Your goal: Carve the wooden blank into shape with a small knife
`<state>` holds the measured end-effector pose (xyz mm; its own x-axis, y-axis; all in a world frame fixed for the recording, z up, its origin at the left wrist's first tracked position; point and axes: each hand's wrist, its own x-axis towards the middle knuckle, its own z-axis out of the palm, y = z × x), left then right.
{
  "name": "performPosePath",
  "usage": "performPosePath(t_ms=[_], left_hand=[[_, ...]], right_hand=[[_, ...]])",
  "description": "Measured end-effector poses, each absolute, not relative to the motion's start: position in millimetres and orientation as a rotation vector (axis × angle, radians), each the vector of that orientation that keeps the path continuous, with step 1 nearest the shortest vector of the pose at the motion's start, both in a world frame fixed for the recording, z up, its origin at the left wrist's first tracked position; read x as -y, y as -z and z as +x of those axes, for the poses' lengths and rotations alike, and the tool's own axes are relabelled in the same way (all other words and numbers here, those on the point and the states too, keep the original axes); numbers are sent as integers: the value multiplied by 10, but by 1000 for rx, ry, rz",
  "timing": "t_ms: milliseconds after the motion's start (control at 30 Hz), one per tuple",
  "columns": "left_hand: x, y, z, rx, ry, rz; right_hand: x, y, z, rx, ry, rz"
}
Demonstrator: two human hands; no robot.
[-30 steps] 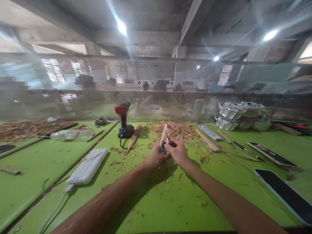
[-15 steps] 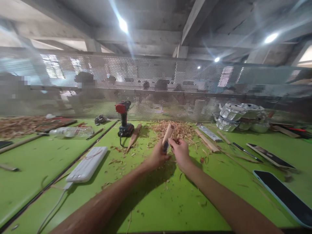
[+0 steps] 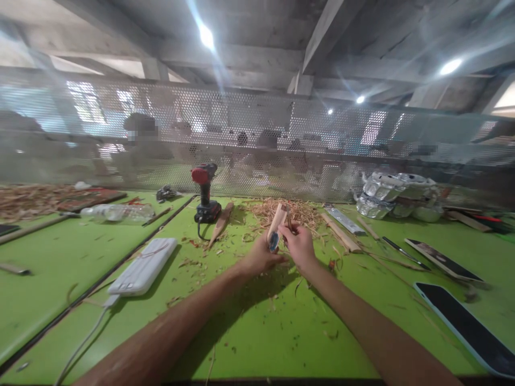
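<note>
Near the middle of the green table, my left hand [image 3: 262, 256] is closed around a pale piece of wood [image 3: 277, 217] that tilts upward. A small dark blue patch [image 3: 274, 241] shows at the wood's lower end; what it is I cannot tell. My right hand [image 3: 300, 244] is pinched close against the wood's right side. From its fingertips a thin brownish edge or stick rises along the wood, too small to name. Behind both hands lies a heap of wood shavings [image 3: 309, 214].
A red and black cordless drill [image 3: 206, 193] stands upright at the left beside a pointed wood piece [image 3: 221, 225]. Nearer are a white power bank [image 3: 145, 268] and its cable. On the right lie a wood strip [image 3: 341, 234], a phone [image 3: 462, 327] and foil-wrapped bundles [image 3: 398, 190]. A perforated screen [image 3: 249, 118] runs behind.
Both hands stay nearly in place around the wood. The dark blue patch at its lower end shows more fully now. The view has shifted slightly.
</note>
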<state>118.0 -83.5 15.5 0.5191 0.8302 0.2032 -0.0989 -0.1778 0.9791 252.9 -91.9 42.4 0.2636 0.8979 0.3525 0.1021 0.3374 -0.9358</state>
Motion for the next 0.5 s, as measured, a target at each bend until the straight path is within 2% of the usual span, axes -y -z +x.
performPosePath(t_ms=[167, 500], left_hand=[[818, -146, 1170, -611, -915, 1530], [765, -85, 1236, -618, -1023, 1570]], right_hand=[[969, -470, 2534, 1273, -617, -1096], [947, -455, 2530, 1242, -644, -1112]])
